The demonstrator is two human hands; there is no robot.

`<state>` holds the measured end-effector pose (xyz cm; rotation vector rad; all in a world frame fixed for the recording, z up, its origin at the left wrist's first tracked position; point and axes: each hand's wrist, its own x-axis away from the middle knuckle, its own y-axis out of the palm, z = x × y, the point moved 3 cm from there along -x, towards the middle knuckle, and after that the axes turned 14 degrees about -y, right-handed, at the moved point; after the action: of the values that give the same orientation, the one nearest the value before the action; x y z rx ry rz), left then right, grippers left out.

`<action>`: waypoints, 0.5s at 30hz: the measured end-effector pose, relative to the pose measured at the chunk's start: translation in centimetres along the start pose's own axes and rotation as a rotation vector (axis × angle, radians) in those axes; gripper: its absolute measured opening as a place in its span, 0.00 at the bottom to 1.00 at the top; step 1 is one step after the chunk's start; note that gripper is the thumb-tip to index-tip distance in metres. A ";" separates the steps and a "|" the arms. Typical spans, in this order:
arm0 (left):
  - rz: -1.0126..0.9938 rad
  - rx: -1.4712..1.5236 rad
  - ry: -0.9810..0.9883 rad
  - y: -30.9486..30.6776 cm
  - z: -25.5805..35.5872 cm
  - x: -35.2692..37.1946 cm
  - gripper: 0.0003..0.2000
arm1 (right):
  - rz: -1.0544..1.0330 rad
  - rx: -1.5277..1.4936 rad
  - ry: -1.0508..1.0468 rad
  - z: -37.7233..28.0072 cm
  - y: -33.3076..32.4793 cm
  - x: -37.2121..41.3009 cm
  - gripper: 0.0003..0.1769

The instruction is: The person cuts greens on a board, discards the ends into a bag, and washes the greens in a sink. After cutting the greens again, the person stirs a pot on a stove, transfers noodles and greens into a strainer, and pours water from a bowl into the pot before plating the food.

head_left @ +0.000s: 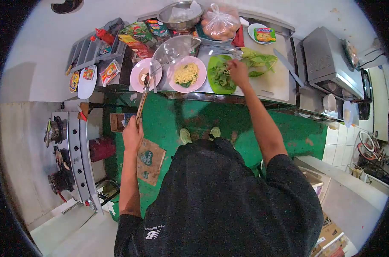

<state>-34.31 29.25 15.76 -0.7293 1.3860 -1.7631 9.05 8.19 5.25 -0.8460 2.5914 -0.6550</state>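
Observation:
My left hand [133, 133] is closed around the long handle of a large mesh strainer [171, 50]. The strainer's round basket is held up over the counter, partly across two pink plates. One pink plate [186, 88] carries yellow noodles [187, 75] with some green leaves. The other pink plate [136, 84] has a little dark sauce and a small white portion in it. My right hand [238, 72] is at a bright green plate [213, 62] of cut leafy greens [221, 76], its fingers closed on the leaves.
Whole leafy greens [263, 60] lie on a white cutting board [276, 88] beside a large knife [288, 67]. Behind are a metal bowl [180, 25], a plastic bag of eggs [220, 25] and seasoning packets [136, 36]. A stove [74, 147] stands left, a microwave [331, 58] right.

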 end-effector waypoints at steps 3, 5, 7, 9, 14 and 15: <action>0.117 0.067 0.081 0.2 -1.4 -0.5 0.11 | 0.095 0.183 -0.163 0.1 -4.4 -2.9 0.15; 0.088 0.070 0.147 1.2 -2.2 -0.8 0.16 | 0.148 0.225 -0.204 -3.0 -7.5 -5.3 0.21; 0.001 0.033 0.089 2.9 -2.7 -1.1 0.17 | 0.045 0.251 -0.306 -8.8 -8.1 -6.4 0.23; -0.088 -0.008 0.035 4.2 -3.0 -1.5 0.18 | -0.057 0.274 -0.402 -13.6 -6.7 -7.4 0.26; -0.095 -0.004 0.153 7.1 -2.8 -2.1 0.19 | -0.301 0.542 -0.479 -19.0 -1.3 -10.8 0.31; -0.090 -0.010 0.173 7.4 -2.9 -2.1 0.19 | -0.306 0.553 -0.484 -19.5 -0.6 -11.1 0.31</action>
<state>-33.88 31.69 7.92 -0.6667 1.4977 -1.9287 9.14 20.88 23.78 -1.0524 1.7432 -1.0359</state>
